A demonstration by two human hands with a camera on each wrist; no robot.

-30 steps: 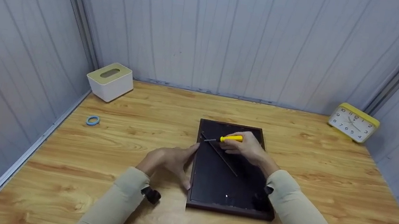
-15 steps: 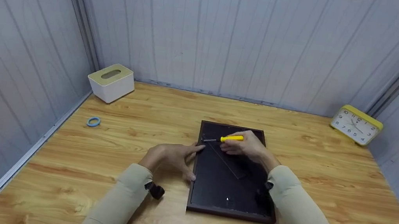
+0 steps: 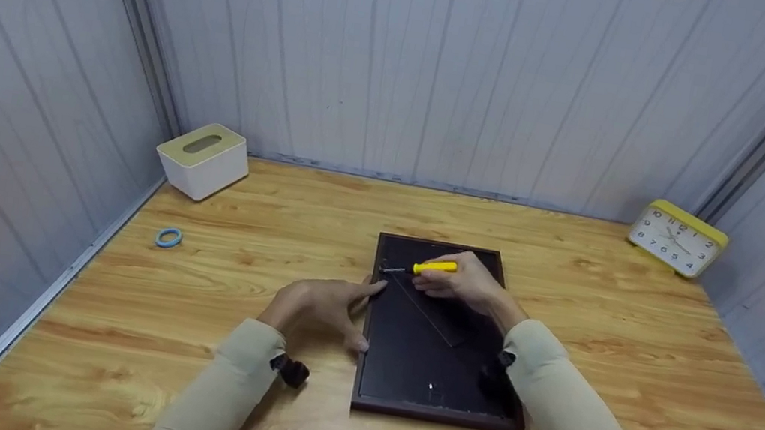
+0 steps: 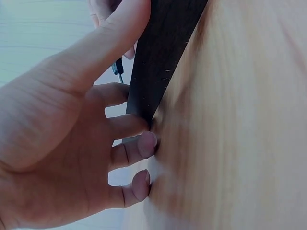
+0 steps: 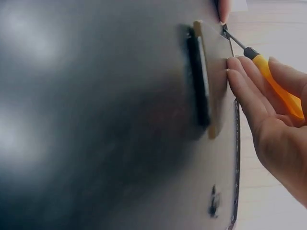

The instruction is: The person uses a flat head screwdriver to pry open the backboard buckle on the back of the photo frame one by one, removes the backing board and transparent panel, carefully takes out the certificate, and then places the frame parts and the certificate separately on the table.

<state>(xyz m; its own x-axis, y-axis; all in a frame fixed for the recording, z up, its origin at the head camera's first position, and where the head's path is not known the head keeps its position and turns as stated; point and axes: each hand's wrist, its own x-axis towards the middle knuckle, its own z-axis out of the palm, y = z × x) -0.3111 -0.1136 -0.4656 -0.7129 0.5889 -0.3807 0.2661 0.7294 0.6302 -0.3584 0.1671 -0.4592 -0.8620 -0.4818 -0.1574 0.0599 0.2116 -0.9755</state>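
A dark picture frame point(image 3: 405, 370) lies back side up on the table, with a thin stand flap point(image 5: 218, 86) on its backing. My right hand point(image 3: 463, 284) grips a screwdriver point(image 3: 435, 268) by its yellow handle. The screwdriver's tip meets the frame's back near its left edge, toward the far end; what lies under the tip is too small to tell. My left hand point(image 3: 331, 304) rests against the frame's left side, thumb and index finger spread apart. In the left wrist view, its fingers point(image 4: 129, 148) touch the frame's side and the table.
A tissue box point(image 3: 204, 162) stands at the back left of the wooden table point(image 3: 306, 219), near the wall. In front of it lies a blue ring point(image 3: 168, 238). A yellow alarm clock point(image 3: 677, 240) stands at the back right.
The stand flap, seen earlier as a dark raised strip, now shows as a thin line lower against the backing. The screwdriver stays near the same spot; both hands have barely moved.
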